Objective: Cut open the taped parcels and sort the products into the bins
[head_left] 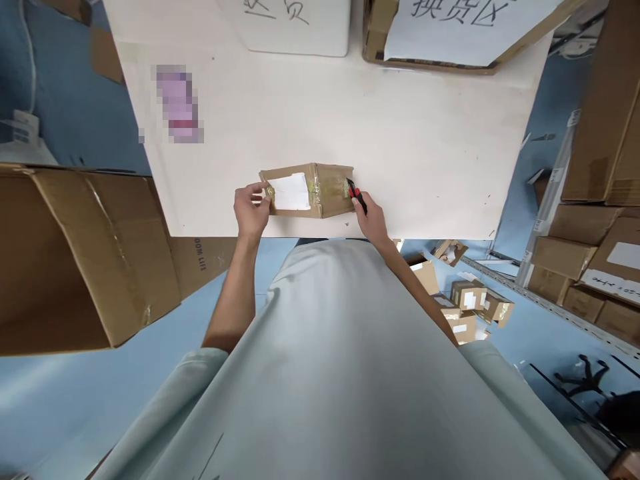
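A small cardboard box (334, 193) with a white label and clear tape lies near the front edge of the white table (425, 147). My left hand (251, 208) grips the box's left end, thumb and fingers closed on it. In my right hand (371, 217) is a red and black utility knife (357, 195), its tip against the taped right end of the box. Whether the blade is in the tape, I cannot tell.
A white bin (300, 33) and a cardboard box with a handwritten sheet (450, 33) stand at the table's back. A blurred purple item (179, 103) lies back left. A large open carton (100, 253) stands left; boxes (470, 297) lie on the floor at right, beside stacked cartons (575, 250).
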Demonstrator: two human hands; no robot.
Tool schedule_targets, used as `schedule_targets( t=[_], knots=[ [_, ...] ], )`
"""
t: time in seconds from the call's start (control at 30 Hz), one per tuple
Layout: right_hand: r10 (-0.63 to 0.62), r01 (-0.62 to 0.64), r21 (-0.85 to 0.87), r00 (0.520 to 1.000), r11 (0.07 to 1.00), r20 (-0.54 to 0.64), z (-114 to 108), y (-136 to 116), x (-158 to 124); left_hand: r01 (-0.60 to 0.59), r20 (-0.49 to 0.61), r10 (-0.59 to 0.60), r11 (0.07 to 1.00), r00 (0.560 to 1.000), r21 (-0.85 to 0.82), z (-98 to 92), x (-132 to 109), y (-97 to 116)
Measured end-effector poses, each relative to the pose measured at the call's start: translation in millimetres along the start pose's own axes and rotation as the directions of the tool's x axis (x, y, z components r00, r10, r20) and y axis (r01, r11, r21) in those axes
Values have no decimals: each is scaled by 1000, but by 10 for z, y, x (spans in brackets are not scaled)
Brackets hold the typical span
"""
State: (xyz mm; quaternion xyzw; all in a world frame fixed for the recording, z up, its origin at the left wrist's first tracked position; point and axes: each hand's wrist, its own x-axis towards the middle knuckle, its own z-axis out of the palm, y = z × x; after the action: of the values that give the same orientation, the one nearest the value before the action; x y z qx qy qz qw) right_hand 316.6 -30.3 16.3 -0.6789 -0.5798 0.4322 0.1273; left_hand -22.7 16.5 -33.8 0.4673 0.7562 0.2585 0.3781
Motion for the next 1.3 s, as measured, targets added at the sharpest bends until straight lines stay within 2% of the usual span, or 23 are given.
schedule_targets(
  t=[0.13,0.27,0.33,0.43,0.5,0.57,0.67,0.77,0.87,1.03,1.17,1.3],
  knots=[
    [-10,8,-34,998,999,-63,60,-479,-118,4,63,-1,999,998,-48,-52,110,-229],
    [-29,15,-113,992,993,-119,113,-804,-159,32,167,-15,995,986,-99,21,179,-352],
    [-49,25,-172,989,985,-137,142,-939,-157,42,253,-6,989,967,-140,97,195,-376],
    [-68,27,-281,988,959,-137,187,-1149,-155,60,404,29,976,914,-208,168,206,-388],
    [-43,-16,-365,988,931,-151,214,-1293,-178,79,432,22,973,902,-215,121,216,-376],
    [2,-88,-438,981,895,-192,235,-1437,-232,66,378,31,968,925,-241,-20,236,-322],
    [47,-145,-469,976,871,-215,263,-1663,-365,-59,282,164,936,945,-346,-327,302,-118],
    [79,-130,-414,987,901,-139,320,-1897,-503,-180,306,300,913,904,-366,-546,441,167],
    [109,-113,-370,994,922,-32,436,-2095,-575,-226,388,371,902,844,-369,-590,644,372],
    [122,-89,-397,991,913,60,694,-2247,-474,-235,510,378,917,772,-323,-626,872,518],
    [155,-118,-425,986,897,53,795,-2304,-329,-224,558,323,945,764,-240,-776,838,664],
    [194,-148,-430,979,890,63,767,-2407,-269,-225,577,308,951,757,-212,-859,784,766]
  ],
)
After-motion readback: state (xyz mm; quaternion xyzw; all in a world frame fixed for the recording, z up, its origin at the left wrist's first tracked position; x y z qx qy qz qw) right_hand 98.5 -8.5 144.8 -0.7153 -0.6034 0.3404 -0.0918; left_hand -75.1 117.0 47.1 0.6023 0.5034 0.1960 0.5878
